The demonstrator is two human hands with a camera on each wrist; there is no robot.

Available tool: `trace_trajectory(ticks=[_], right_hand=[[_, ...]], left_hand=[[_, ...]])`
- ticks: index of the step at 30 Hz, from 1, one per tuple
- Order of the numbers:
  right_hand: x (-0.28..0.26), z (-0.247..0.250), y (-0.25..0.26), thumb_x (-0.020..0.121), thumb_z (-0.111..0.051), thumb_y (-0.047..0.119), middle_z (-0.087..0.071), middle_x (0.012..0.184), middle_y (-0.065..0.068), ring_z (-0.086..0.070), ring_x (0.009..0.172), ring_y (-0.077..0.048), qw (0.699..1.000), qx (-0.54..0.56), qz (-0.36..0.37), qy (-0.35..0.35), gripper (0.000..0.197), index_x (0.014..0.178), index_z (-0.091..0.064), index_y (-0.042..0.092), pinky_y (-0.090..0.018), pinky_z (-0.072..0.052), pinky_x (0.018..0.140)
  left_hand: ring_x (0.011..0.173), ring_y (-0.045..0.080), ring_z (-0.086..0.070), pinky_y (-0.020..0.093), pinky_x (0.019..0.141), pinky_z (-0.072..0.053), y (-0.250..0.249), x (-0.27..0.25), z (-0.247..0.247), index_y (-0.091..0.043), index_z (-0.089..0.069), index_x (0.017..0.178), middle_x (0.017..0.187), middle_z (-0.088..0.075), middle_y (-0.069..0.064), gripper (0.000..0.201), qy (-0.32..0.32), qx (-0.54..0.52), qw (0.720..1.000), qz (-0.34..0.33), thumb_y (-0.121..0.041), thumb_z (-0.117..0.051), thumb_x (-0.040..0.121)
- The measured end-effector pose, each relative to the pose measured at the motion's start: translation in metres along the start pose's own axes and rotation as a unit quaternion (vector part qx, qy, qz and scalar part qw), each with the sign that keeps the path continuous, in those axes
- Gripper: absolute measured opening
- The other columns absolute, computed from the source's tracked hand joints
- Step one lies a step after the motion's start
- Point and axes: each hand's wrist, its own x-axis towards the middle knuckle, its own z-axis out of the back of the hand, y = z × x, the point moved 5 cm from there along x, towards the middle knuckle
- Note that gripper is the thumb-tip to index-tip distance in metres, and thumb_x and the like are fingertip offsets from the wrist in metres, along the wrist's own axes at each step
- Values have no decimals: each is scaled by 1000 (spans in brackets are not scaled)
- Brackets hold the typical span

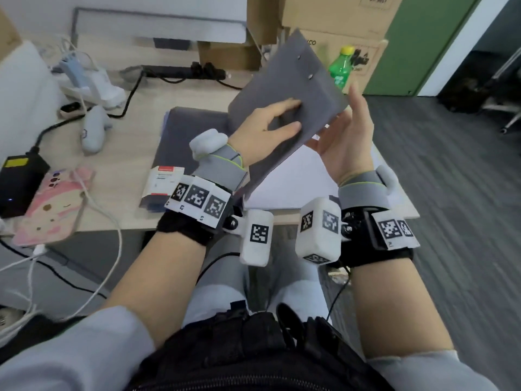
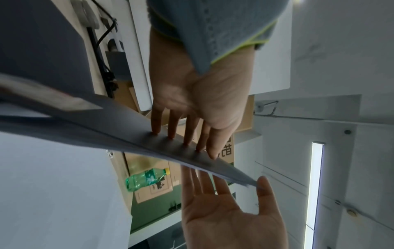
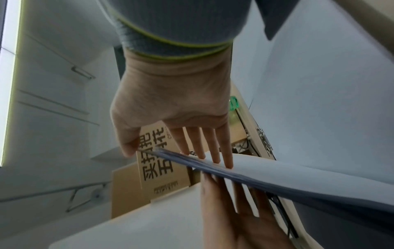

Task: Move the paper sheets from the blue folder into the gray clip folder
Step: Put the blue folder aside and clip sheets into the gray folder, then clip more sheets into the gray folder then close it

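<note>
I hold the gray clip folder (image 1: 284,100) tilted in the air between both hands. My left hand (image 1: 267,122) lies on its outer face with straight fingers. My right hand (image 1: 346,136) supports the other face, fingers straight, thumb up at the folder's corner. In the right wrist view those fingers (image 3: 215,148) press a white sheet (image 3: 287,170) against the folder. In the left wrist view my left fingertips (image 2: 170,133) touch the gray board (image 2: 132,128). More white paper (image 1: 293,179) lies on the desk beneath. The dark blue folder (image 1: 183,131) lies flat behind it.
A green bottle (image 1: 341,66) and cardboard boxes (image 1: 332,18) stand behind the folder. A small red-and-white box (image 1: 160,184), a pink phone (image 1: 53,204), a black charger (image 1: 19,182) and several cables crowd the desk's left side. The desk edge (image 1: 406,204) drops to gray carpet on the right.
</note>
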Motion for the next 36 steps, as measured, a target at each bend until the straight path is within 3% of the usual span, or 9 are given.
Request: trace_trajectory(ticks=[3, 9, 16, 19, 21, 23, 25, 29, 36], right_hand=[[3, 36, 0, 87, -50, 35, -61, 102, -5, -61, 87, -21, 996, 37, -1, -85, 35, 112, -59, 12, -31, -53, 72], [-2, 101, -15, 83, -45, 4, -63, 76, -4, -55, 70, -21, 965, 1, -47, -259, 20, 86, -64, 9, -25, -47, 62], [-18, 145, -42, 77, -58, 5, -44, 61, -2, -36, 63, -19, 892, -215, -106, -383, 27, 55, -48, 16, -28, -30, 56], [-15, 141, -44, 76, -58, 9, -42, 53, -7, -33, 62, -25, 864, -349, -83, -353, 30, 49, -48, 16, -27, -30, 53], [-9, 133, -43, 79, -56, 13, -67, 75, -16, -49, 70, -35, 841, -425, -79, -325, 16, 76, -72, 8, -31, -45, 63], [-3, 123, -44, 80, -53, 16, -71, 96, -12, -54, 77, -27, 816, -487, -86, -299, 29, 101, -73, 11, -26, -42, 71], [6, 109, -45, 81, -52, 16, -71, 104, -12, -55, 82, -24, 809, -513, -74, -276, 32, 106, -71, 13, -24, -40, 73], [23, 66, -53, 83, -54, 12, -70, 110, -11, -61, 107, -26, 828, -520, -36, -208, 30, 108, -71, 8, -25, -44, 88], [45, 0, -90, 84, -56, 12, -66, 119, -7, -59, 115, -21, 838, -540, -36, -65, 32, 114, -68, 12, -19, -40, 91]], left_hand=[[135, 13, -40, 23, 114, -26, 12, 10, -22, -10, -49, 134, 142, -48, 3, 43, 29, 21, 999, 28, -15, -56, 92], [130, 20, -47, 25, 110, -31, 39, 17, -53, -6, -49, 132, 137, -53, 10, 38, 94, 26, 991, 94, -6, -48, 94], [130, 22, -47, 26, 107, -33, 72, 11, -75, -7, -50, 131, 137, -52, 13, 37, 126, 31, 975, 183, -3, -43, 95], [130, 23, -47, 20, 103, -32, 76, 8, -76, -3, -49, 131, 137, -52, 14, 38, 125, 21, 975, 184, 2, -41, 94], [129, 23, -48, 15, 96, -35, 74, 8, -70, -2, -49, 130, 135, -53, 15, 38, 114, 10, 977, 177, 4, -40, 94], [127, 23, -49, 6, 84, -38, 74, 8, -60, -3, -50, 129, 132, -55, 15, 38, 96, 3, 980, 172, 4, -40, 94], [126, 21, -50, 1, 81, -38, 74, 7, -48, -4, -52, 128, 130, -57, 13, 37, 75, 1, 983, 169, 2, -41, 94], [123, 19, -54, 29, 105, -42, 78, 2, -7, -10, -58, 124, 127, -61, 8, 35, -7, 28, 984, 174, -6, -51, 90], [131, 29, -43, 32, 106, -35, 111, -31, 73, -16, -49, 134, 141, -47, 9, 49, -150, 216, 919, 292, -19, -59, 86]])
